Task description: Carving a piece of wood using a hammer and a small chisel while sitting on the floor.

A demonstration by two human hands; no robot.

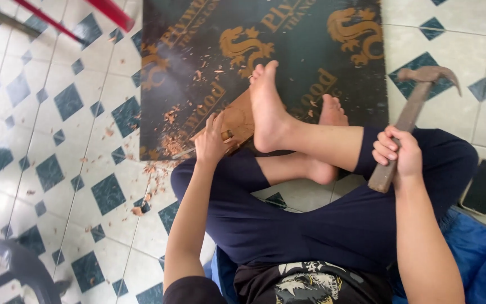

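Note:
I sit on a tiled floor with a dark printed board [209,34] in front of me. A brown wooden piece [238,119] lies on the board, pinned under my bare foot [266,110]. My left hand [212,142] is closed around a small tool, likely a chisel, set against the near end of the wooden piece. My right hand [397,152] grips the wooden handle of a claw hammer [409,115], raised to the right, its rusty head [430,74] up over the tiles.
Wood chips [170,143] litter the board's near left corner and the tiles beside it. A dark phone [484,186] lies at the right on the floor. Blue cloth [479,253] lies under me. A dark chair leg [12,270] stands bottom left; red bars [111,12] cross the top left.

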